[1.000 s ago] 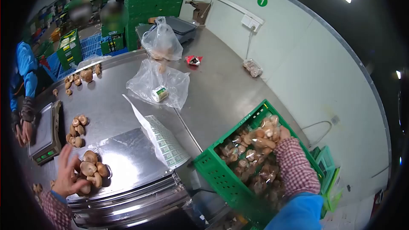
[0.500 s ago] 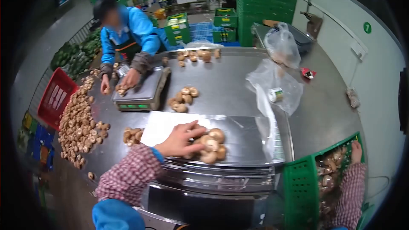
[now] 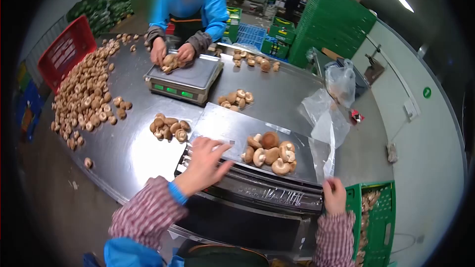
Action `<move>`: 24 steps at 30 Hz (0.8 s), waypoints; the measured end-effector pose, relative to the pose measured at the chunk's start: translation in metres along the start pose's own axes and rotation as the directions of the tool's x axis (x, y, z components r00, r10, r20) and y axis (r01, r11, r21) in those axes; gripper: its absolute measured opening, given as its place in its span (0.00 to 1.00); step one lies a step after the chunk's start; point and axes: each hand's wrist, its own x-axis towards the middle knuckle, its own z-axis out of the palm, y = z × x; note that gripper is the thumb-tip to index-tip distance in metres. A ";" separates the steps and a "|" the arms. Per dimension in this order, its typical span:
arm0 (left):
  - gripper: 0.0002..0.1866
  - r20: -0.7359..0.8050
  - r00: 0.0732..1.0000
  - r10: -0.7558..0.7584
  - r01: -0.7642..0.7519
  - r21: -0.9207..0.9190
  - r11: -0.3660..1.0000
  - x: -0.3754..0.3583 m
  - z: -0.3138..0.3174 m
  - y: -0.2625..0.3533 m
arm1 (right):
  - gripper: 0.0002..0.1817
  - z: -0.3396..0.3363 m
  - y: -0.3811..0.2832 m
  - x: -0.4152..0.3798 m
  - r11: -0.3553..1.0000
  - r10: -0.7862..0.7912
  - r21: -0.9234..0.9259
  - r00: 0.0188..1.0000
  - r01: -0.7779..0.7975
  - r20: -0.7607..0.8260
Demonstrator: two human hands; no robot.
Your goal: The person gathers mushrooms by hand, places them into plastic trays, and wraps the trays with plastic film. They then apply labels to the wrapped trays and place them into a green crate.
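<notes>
While a small cluster of brown-capped, pale-stemmed mushrooms lies gathered on the flat steel plate of the packing machine, nothing more than that portioning can be judged as done: the cluster is unwrapped and loose, and no film or bag is seen around it. Other small heaps are set out on the stainless steel bench, one just beside the plate's left edge and one near its far edge, so several portions appear to be waiting. A large spread of loose brown mushrooms along the bench's left edge is judged as stock yet to be sorted.

The left hand is held over the plate's near left corner, its fingers spread and empty; the cluster lies to the right of the fingertips, near but not touched. The right hand is placed at the machine's near right corner, by the rim of a green plastic crate holding packed mushrooms; its fingers are curled, and whether anything is gripped cannot be told. The cluster lies up and to the left of it, apart.

At the bench's far edge, mushrooms are being handled by a co-worker's two hands on a grey digital scale.
</notes>
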 end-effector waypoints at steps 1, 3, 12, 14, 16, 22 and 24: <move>0.15 0.017 0.993 -0.119 0.115 0.162 0.980 -0.026 -0.015 -0.005 | 0.09 -0.006 0.027 -0.012 0.989 0.092 -0.115 0.994 -0.097 -0.054; 0.09 0.020 0.958 -0.285 0.265 0.309 0.913 -0.064 -0.019 -0.006 | 0.15 0.002 0.055 -0.036 0.867 -0.033 -0.498 0.995 -0.018 -0.093; 0.24 0.196 0.919 -0.343 0.245 0.399 0.884 -0.048 0.019 -0.006 | 0.23 0.055 0.022 -0.031 0.734 -0.123 -0.653 0.982 0.187 0.143; 0.25 0.187 0.922 -0.340 0.239 0.417 0.877 -0.048 0.014 -0.008 | 0.21 0.050 0.023 -0.032 0.896 0.083 -0.445 0.976 0.014 0.199; 0.27 0.212 0.902 -0.377 0.255 0.444 0.859 -0.043 0.009 -0.004 | 0.21 0.046 -0.003 -0.030 0.884 0.187 -0.462 0.957 -0.065 0.223; 0.12 0.450 0.777 -0.439 0.499 -0.016 0.866 -0.039 0.027 -0.023 | 0.17 0.055 0.016 -0.021 0.973 0.144 -0.218 0.940 -0.077 0.310; 0.11 0.674 0.602 -0.429 0.748 -0.287 0.599 -0.041 -0.013 -0.018 | 0.10 0.015 0.002 -0.028 0.826 0.372 0.150 0.725 -0.544 0.580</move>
